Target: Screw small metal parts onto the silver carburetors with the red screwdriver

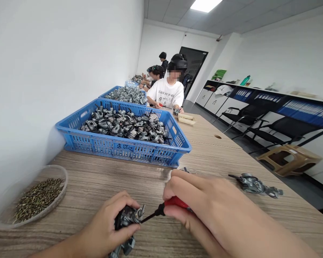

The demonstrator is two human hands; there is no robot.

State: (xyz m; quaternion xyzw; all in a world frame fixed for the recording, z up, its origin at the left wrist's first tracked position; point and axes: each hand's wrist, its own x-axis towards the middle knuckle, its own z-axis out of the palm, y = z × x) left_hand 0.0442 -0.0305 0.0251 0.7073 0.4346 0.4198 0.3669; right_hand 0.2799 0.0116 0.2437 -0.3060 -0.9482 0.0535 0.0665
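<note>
In my left hand (107,224) is a small metal carburetor (127,216), gripped between thumb and fingers just above the table. My right hand (201,208) is wrapped round the red handle of a screwdriver (176,202). Its dark shaft points left, and the tip meets the carburetor's near right side; the exact contact spot is too small to make out. Below my left hand, another metal part (123,247) shows partly, the rest hidden by the hand. More carburetor pieces (254,185) lie on the table to the right of my right hand.
A blue crate (123,152) full of carburetors stands ahead, with a second blue crate (104,94) behind it. At left sits a clear tub (66,179) of screws (40,197). Across the table, a person in a white shirt (167,91) works beside a small tray (187,120).
</note>
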